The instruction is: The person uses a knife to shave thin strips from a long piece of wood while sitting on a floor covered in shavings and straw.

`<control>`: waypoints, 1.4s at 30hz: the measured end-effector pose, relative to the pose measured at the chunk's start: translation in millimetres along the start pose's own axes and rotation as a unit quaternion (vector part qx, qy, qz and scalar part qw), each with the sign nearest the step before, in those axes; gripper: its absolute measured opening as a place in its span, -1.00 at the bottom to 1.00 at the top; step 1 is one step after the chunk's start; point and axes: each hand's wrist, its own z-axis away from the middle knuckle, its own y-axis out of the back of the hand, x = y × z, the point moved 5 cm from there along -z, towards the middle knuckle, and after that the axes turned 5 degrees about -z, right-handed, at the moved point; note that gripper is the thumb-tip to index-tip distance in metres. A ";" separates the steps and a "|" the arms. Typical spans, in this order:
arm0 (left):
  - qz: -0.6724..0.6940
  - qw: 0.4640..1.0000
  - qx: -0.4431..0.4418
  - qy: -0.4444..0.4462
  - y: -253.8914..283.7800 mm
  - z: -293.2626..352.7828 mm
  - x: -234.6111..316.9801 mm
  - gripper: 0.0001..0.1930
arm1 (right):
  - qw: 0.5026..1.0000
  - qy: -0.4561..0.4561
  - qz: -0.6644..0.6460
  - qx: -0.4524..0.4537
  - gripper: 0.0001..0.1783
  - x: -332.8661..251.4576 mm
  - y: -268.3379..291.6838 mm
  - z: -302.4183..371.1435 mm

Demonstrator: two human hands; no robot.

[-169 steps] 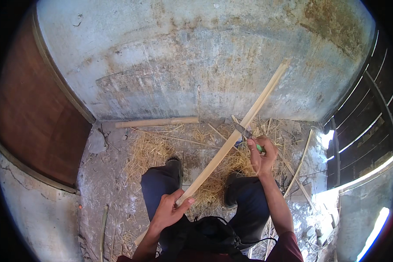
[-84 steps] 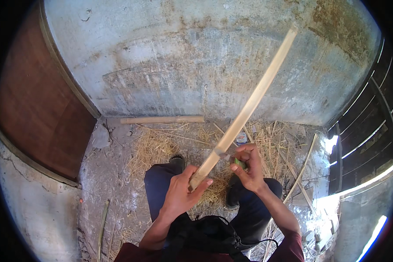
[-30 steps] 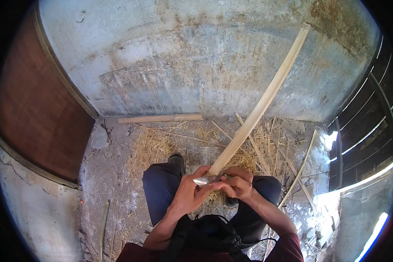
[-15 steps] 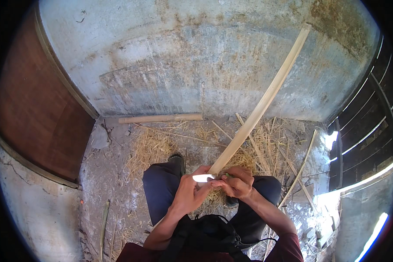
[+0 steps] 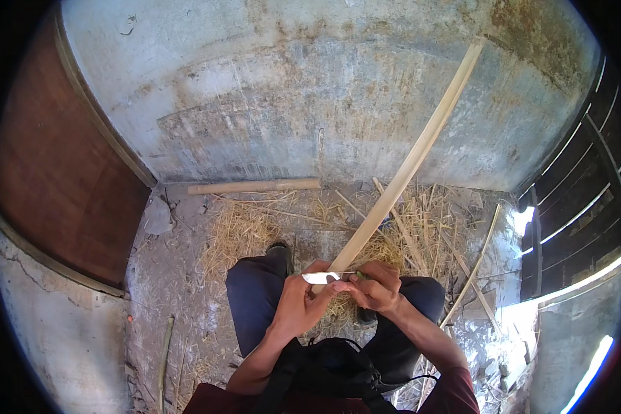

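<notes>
A long, pale strip of split bamboo slants from between my hands up and to the right, its far end near the stained wall. My left hand is closed round its near end. Across the strip lies a knife, its blade shining brightly in the light. My right hand is closed on the knife's handle, where a bit of green shows between the fingers. Both hands meet in front of my lap, fingers touching or nearly so. The strip's lowest end is hidden by the left hand and blade.
Straw-like shavings litter the floor on both sides of my bent legs. A bamboo pole lies along the wall's foot. Thin sticks lie to the right, and a greenish stick to the left. A brown door panel stands at the left.
The bamboo strip's far end has swung slightly left. The blade has tilted and shifted a little left, showing more clearly. Both hands stay in nearly the same place.
</notes>
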 end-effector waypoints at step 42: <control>0.035 0.999 0.004 -0.025 -2.1 3.1 -16.2 -0.66 | 1.000 -0.004 0.025 -0.013 -0.63 -7.6 0.6 -20.4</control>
